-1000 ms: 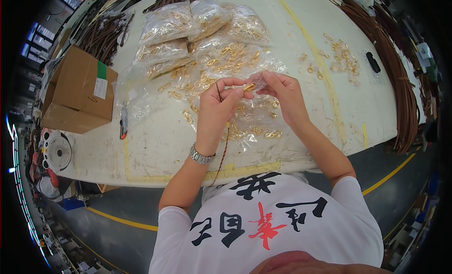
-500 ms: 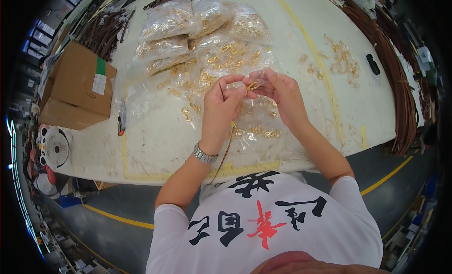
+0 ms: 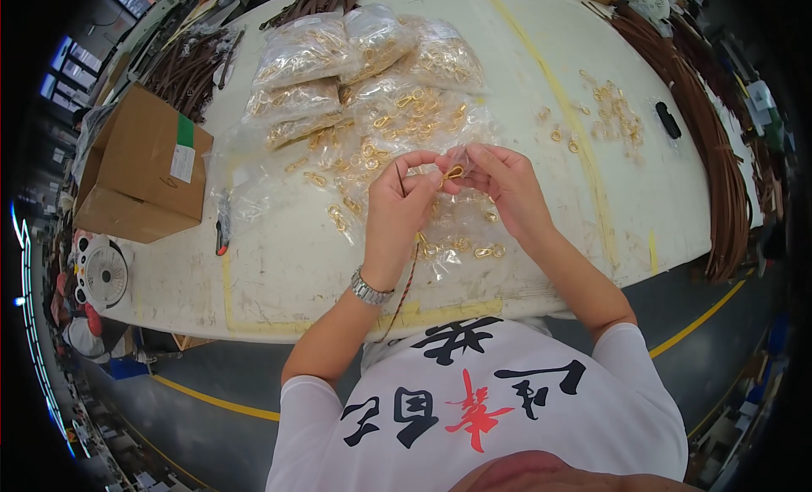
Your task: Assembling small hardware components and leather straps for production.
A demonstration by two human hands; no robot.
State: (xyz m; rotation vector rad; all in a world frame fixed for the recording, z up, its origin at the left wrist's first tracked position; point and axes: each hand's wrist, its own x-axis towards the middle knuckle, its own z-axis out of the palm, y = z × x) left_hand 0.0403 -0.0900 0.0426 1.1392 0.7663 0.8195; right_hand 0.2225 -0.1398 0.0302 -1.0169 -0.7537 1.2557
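Head view: left hand [image 3: 404, 206], right hand [image 3: 506, 186] pinch gold clasp [image 3: 455, 172], threading brown cord [image 3: 404, 291]; next needs steady alignment.

Clear plastic bags of gold clasps [image 3: 355, 60] lie piled at the counter's [image 3: 279, 272] far middle, and a brown cardboard box [image 3: 139, 175] bearing a white-and-green label [image 3: 183, 152] stands at its left edge.
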